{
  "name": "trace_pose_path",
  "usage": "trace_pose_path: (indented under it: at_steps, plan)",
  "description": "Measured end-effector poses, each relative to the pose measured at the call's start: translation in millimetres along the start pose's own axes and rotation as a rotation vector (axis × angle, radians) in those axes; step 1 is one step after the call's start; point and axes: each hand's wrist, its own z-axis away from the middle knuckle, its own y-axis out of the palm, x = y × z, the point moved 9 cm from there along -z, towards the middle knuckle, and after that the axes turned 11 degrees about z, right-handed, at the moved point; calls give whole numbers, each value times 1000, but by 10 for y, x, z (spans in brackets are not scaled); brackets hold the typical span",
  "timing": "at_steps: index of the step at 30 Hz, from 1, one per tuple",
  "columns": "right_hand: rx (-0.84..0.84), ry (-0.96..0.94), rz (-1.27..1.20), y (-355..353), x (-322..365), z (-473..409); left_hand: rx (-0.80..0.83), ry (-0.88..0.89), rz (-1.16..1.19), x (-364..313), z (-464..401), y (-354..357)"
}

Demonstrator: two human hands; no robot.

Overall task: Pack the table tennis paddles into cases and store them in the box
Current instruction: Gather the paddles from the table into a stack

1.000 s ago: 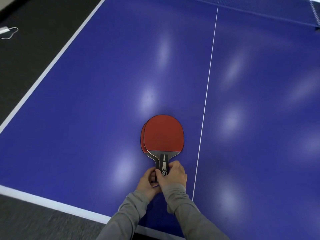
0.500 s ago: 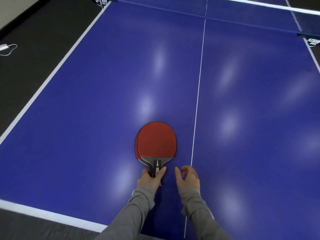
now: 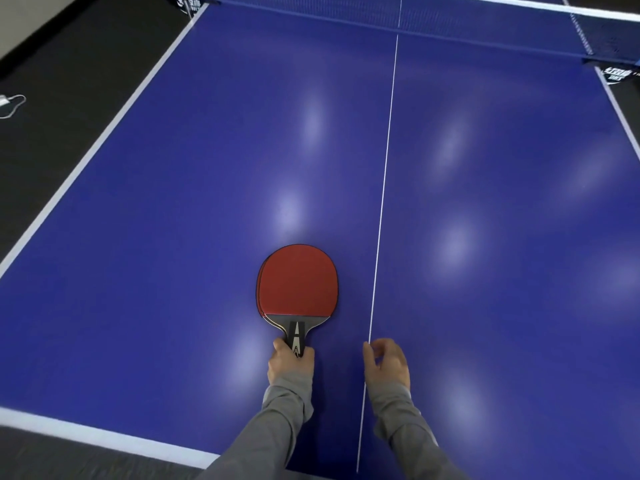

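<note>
Two red-faced table tennis paddles (image 3: 298, 280) lie stacked, one on the other, on the blue table (image 3: 173, 237), the lower one peeking out at the left edge. Their dark handles point toward me. My left hand (image 3: 290, 363) is closed around the handles. My right hand (image 3: 386, 362) hovers just right of the white centre line, fingers loosely curled, holding nothing. No case and no box are in view.
The net (image 3: 450, 26) spans the far end of the table. Dark floor lies to the left, with a white cable and adapter (image 3: 10, 103) on it. The table's near edge has a white line (image 3: 104, 439).
My right hand has let go of the handles and moved right across the centre line. My left hand keeps hold. The view has tilted up, bringing the net into sight.
</note>
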Motion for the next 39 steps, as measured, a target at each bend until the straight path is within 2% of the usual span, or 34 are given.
trace_pose_path:
  at_steps: [11,23,30,33,35,39]
  plan:
    - [48,-121,146,-23,-145,-3,-97,17,-47,57,-69,-176]
    - [44,-250,360,115,-23,278,-194,92,-21,532,221,-907]
    - [61,-344,618,344,-48,717,-155,161,19,782,331,-1148]
    - [28,-351,643,407,-78,1036,-122,209,-1,893,380,-1273]
    - [-16,-334,615,430,-109,1271,-87,240,-49,984,409,-1377]
    - [10,-235,649,620,-308,1690,14,310,-110,1206,499,-1537]
